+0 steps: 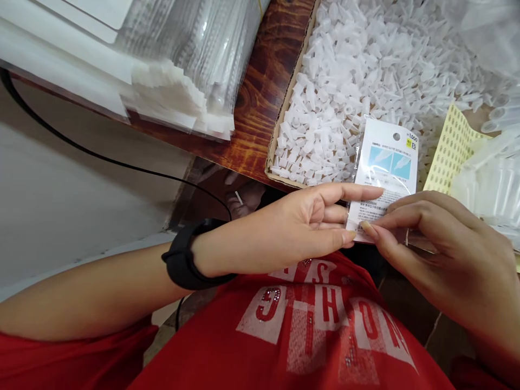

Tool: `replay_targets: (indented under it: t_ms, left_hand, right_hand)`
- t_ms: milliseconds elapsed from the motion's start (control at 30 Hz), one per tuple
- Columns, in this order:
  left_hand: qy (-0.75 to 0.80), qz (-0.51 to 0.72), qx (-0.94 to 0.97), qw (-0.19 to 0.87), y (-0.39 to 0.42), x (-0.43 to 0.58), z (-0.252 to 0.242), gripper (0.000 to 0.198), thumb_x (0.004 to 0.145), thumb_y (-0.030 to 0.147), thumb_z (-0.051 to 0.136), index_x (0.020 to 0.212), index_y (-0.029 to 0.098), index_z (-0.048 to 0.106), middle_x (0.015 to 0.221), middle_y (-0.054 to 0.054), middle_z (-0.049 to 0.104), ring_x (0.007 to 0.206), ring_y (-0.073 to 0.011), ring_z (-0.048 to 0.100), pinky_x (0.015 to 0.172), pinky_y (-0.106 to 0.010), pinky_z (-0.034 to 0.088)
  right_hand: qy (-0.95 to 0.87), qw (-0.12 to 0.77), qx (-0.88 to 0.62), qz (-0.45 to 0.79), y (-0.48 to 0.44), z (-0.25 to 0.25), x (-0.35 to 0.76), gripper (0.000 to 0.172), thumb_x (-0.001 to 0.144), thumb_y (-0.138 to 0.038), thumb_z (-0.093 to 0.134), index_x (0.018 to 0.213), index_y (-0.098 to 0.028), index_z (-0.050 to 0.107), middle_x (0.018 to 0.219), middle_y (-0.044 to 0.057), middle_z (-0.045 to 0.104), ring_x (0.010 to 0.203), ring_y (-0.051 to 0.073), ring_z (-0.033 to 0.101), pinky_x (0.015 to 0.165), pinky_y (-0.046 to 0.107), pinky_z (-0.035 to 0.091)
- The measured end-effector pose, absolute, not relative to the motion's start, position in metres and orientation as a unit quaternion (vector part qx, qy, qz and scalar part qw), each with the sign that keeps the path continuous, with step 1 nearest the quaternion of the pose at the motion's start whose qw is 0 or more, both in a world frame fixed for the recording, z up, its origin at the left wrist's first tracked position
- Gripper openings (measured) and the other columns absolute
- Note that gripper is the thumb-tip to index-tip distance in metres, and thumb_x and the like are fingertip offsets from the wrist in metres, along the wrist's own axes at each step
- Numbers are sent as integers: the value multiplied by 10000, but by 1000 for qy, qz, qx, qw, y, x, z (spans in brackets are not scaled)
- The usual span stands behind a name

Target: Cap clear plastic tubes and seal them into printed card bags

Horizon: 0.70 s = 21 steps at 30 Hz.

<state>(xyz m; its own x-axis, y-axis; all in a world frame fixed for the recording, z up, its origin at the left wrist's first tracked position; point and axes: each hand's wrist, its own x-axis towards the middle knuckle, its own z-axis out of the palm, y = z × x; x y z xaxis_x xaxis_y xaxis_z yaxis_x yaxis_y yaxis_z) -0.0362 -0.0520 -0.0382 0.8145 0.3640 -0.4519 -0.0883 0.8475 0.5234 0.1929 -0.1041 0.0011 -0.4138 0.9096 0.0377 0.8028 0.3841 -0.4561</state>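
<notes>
A white printed card in a clear plastic sleeve (392, 157) is held up over the front edge of the box, its two blue pictures and small text facing up. My left hand (312, 219) grips its lower left side, thumb in front and fingers partly behind, with the index finger stretched across the card. From the right, my right hand (439, 238) pinches the card's lower edge between thumb and index finger. Just behind the card, a shallow cardboard box (290, 92) holds several small white translucent plastic nozzles (325, 119).
Stacked clear plastic sleeves with white cards (195, 59) lie at the upper left of the brown wooden table (260, 86). At right are a yellow sticker sheet (450, 146) and bagged clear plastic tubes (491, 179). A black cable (109, 162) hangs at left.
</notes>
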Motion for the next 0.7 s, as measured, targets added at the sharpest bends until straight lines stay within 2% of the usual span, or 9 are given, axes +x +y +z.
replay_targets:
  t_ms: [467,700]
  left_hand:
    - [289,140,276,906,-55,-33,-37,569,1019,-10,566,1534,232,568,1025,9,825,873,-59,740,776,-138,533]
    - [290,142,276,905,-57,-33,-40,551,1022,27,585,1527,247,572,1077,-2,813,908,-83,738,796,-163,547]
  right_hand:
    - [-822,136,-523,180,-100,-1,191,146,1031,-291,680,917,-202,663,859,37,706,789,157,663,701,308,478]
    - [-821,131,-526,177,-98,-1,189,152,1036,-290,671,912,-201,664,844,35,691,780,163,652,695,313,472]
